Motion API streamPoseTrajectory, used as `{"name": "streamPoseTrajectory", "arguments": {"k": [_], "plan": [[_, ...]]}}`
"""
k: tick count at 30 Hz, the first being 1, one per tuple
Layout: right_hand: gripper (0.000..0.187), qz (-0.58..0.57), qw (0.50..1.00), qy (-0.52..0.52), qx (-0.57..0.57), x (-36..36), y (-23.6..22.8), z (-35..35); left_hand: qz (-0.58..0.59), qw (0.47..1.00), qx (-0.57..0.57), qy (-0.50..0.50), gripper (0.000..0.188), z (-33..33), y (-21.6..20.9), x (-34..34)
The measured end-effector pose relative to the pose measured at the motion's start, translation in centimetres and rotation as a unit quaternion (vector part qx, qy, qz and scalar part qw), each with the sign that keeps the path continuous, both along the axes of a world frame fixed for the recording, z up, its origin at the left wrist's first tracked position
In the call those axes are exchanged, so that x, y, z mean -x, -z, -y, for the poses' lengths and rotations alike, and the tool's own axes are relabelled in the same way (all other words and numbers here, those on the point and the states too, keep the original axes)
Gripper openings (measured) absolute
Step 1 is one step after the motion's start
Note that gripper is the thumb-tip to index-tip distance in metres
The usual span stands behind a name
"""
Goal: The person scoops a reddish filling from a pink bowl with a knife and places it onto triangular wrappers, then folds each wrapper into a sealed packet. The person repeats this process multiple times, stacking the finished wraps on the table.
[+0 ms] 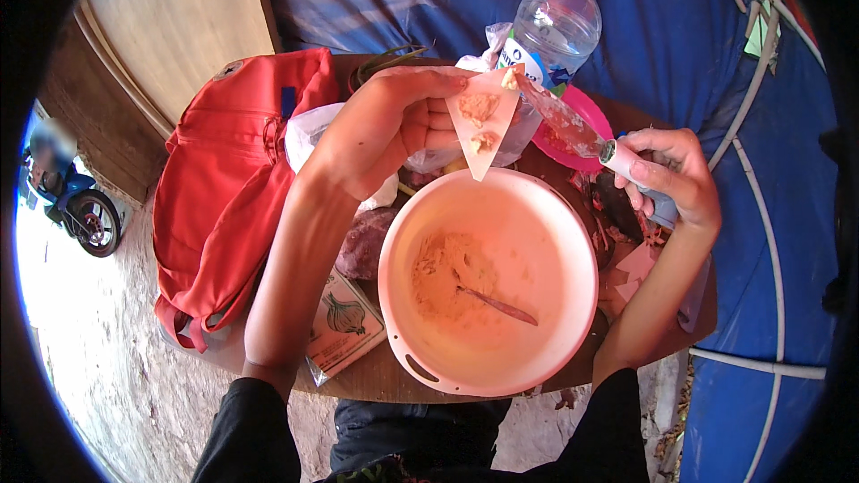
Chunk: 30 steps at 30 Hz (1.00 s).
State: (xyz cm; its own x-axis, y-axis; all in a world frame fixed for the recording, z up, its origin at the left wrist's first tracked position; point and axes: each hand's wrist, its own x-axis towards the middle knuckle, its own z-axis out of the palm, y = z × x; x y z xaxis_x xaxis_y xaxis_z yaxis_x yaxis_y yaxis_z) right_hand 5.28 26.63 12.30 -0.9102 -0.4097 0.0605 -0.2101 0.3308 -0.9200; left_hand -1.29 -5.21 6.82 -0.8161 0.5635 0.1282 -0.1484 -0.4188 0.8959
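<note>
My left hand [407, 121] is raised above the far rim of a basin and pinches a pale triangular wrapper sheet [480, 145] by its edge. Two dabs of lumpy filling [479, 106] sit on the sheet. In my right hand [673, 174] is the pale handle of a knife [565, 121], its broad blade smeared with food and pointing up to the left. A small lump at the blade's tip meets the sheet's upper right corner. Below, the wide basin [555, 304] has crumbly residue on its bottom and a spoon [497, 304] lying inside.
A pink plate [586, 109] lies behind the knife, beside a large water bottle [557, 22]. A red backpack [228, 179] and a flat box [347, 326] are on the left. Wrapper scraps [633, 270] lie near my right forearm. A blue tarp hangs behind; a motorbike [85, 215] stands far left.
</note>
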Motion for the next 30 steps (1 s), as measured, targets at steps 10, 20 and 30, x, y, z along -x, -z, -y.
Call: {"name": "streamPoseTrajectory", "arguments": {"k": [10, 20, 30], "plan": [[0.033, -0.012, 1.000, 0.000, 0.014, 0.3, 0.3, 0.8, -0.018, 0.999, -0.028, 0.008, 0.039, 0.4, -0.4, -0.3], [0.033, -0.077, 0.995, 0.054, -0.044, -0.9, -0.4, 1.4, -0.017, 0.999, -0.037, 0.000, 0.031, 0.1, -0.3, -0.3], [0.027, -0.155, 0.979, 0.127, -0.045, -1.3, -0.3, 2.9, 0.028, 0.998, -0.059, -0.026, 0.033, 0.4, -0.8, -0.7]]}}
